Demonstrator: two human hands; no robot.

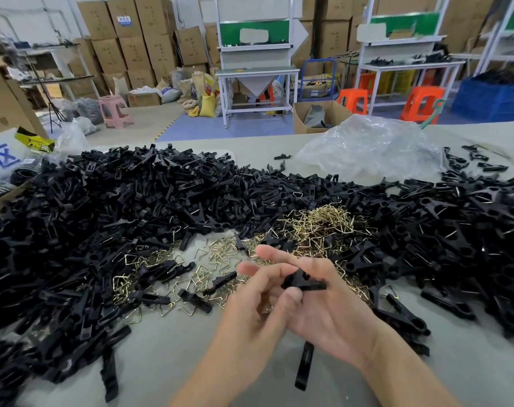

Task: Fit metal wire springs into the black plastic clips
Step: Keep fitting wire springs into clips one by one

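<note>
Clip pinched between your two hands, above the table.

Your right hand (332,301) cradles a matte black clip (304,282), your left hand (258,304) gripping it by the thumb; its long axis lies left-right, wedge tip rightward. Brass springs (323,227) lie beyond.

Both hands, left hand (251,292) and right hand (327,306), pinch one black clip (302,282).

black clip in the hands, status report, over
Both hands closed on one black clip: right hand cradles it, left hand pinches its near end. Spring in it: can't tell. Loose wire springs beyond the hands. Nothing in the way.
</note>
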